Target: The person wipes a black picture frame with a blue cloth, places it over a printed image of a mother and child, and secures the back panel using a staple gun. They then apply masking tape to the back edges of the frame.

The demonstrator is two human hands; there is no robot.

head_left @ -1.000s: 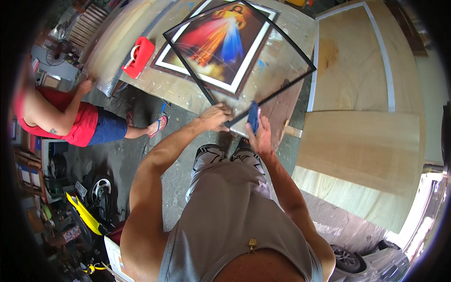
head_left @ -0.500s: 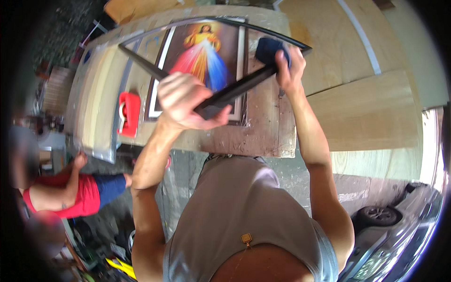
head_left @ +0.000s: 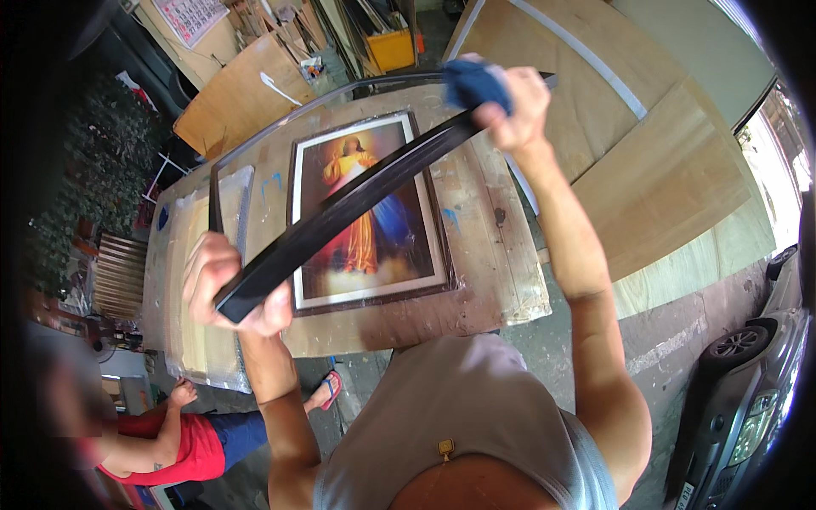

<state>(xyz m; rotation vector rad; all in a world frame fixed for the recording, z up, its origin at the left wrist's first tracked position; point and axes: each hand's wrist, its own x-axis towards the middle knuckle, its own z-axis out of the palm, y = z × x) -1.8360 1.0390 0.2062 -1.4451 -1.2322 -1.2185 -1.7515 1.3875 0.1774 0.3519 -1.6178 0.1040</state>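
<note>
An empty black picture frame (head_left: 348, 204) is held up tilted above the table, its near rail crossing in front of me. My left hand (head_left: 234, 285) is closed around the frame's near left corner. At the other end of that rail, my right hand (head_left: 518, 110) is closed on a dark blue cloth (head_left: 474, 85) that lies against the frame. Beneath them, a framed religious print (head_left: 357, 242) with a white mat and dark border lies on the worktable (head_left: 399, 327). The raised rail hides part of the print.
A bubble-wrapped flat package (head_left: 200, 340) lies along the table's left side. Plywood sheets (head_left: 671, 195) stand or lie to the right. A person in a red top (head_left: 183, 446) is at lower left. Far back is a yellow container (head_left: 391, 51); a grey car (head_left: 756, 382) is at right.
My left hand has shifted left and nearer with the frame's corner. My right hand and the cloth have moved slightly left and farther away. The red tape dispenser is no longer visible.
</note>
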